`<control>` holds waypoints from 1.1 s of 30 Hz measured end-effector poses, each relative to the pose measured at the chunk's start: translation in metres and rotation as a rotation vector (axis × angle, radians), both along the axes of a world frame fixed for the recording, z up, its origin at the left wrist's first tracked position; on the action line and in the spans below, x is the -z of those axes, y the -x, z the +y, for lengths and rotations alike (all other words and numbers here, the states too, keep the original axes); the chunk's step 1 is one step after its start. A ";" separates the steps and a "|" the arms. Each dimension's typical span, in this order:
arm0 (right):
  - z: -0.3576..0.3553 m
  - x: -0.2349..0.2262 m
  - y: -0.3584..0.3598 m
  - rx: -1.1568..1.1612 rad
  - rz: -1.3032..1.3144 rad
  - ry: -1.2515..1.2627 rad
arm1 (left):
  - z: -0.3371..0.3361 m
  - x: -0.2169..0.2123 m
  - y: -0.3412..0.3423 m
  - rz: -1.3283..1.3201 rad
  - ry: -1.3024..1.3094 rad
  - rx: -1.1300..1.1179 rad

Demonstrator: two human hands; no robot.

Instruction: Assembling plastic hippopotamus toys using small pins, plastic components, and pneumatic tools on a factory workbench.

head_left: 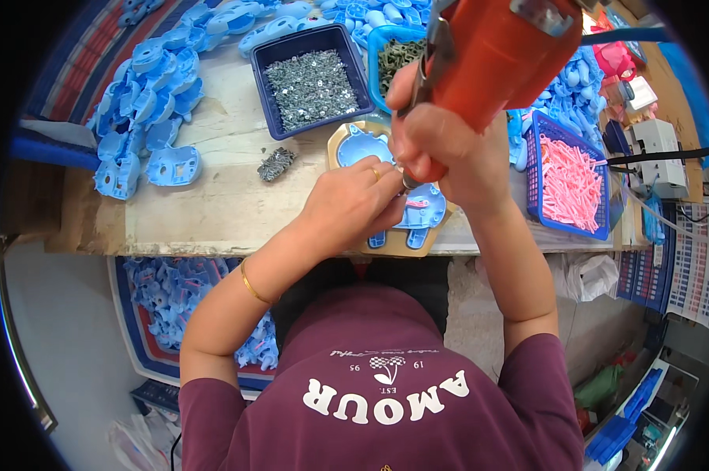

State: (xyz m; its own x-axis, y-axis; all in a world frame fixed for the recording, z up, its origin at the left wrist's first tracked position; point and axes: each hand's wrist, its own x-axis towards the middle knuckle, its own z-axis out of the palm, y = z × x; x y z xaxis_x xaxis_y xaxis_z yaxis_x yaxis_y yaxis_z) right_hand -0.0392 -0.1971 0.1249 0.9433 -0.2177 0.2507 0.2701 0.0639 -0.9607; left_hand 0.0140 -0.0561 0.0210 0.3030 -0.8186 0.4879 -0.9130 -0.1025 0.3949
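In my right hand (441, 141) is a large orange-red power screwdriver (500, 67), gripped with the fingers wrapped round its body and the tip slanting down to the left. My left hand (350, 200) reaches over a light-blue plastic toy shell (364, 146), fingers bent together right beside the driver's tip. What those fingertips pinch, if anything, is hidden. The shell sits in a tan fixture (411, 245) at the table's front edge. A small pink piece (417, 204) lies inside the shell's near part.
Behind the fixture stand a dark-blue bin of small screws (311, 90) and a light-blue bin of dark metal parts (398, 56). A loose screw pile (277, 164) lies leftward. Blue shells (154, 94) heap at left. At right is a basket of pink pieces (570, 184).
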 end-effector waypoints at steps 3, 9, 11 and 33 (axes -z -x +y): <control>-0.004 0.000 0.012 0.070 0.093 0.079 | -0.003 -0.005 0.001 -0.009 0.039 0.012; -0.023 0.028 0.030 0.166 0.154 -0.018 | -0.003 0.004 0.009 -0.051 -0.008 0.112; -0.025 0.034 0.030 0.172 0.151 -0.035 | -0.003 0.010 0.009 -0.055 -0.027 0.109; -0.021 0.040 0.026 0.118 0.032 0.089 | -0.001 0.008 0.013 -0.024 0.026 0.051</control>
State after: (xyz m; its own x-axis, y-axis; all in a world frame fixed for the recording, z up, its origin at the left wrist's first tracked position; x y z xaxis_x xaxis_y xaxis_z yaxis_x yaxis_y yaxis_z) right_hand -0.0649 -0.2177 0.0845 0.9203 -0.3054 0.2447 0.2402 -0.0526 -0.9693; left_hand 0.0006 -0.0573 0.0125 0.2491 -0.8199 0.5155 -0.9261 -0.0459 0.3745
